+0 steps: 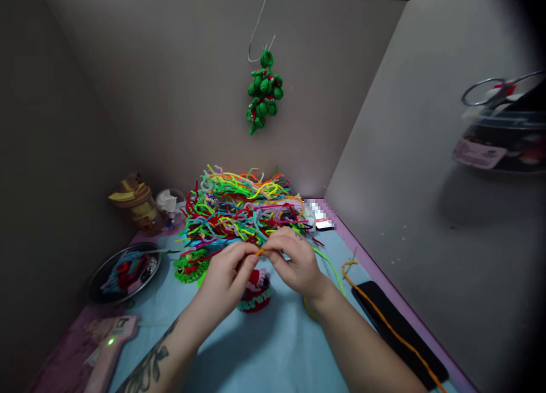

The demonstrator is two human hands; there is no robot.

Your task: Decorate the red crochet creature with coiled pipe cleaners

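Observation:
My left hand (228, 276) and my right hand (294, 262) meet above the blue mat (273, 347), fingers pinched together on a short piece of orange pipe cleaner (260, 251). Just below the hands lies a small red, white and green pipe-cleaner figure (256, 290). Behind the hands is a big heap of mixed-colour pipe cleaners (243, 208). A green pipe-cleaner piece (190, 266) lies left of my left hand.
A long orange pipe cleaner (384, 319) runs across a black phone (396, 330) at the right. A round metal tray (125, 271) with craft bits, a brown figurine (134, 202) and a pink glue gun (108, 347) are at the left. Green pipe-cleaner figures (264, 91) hang on the back wall.

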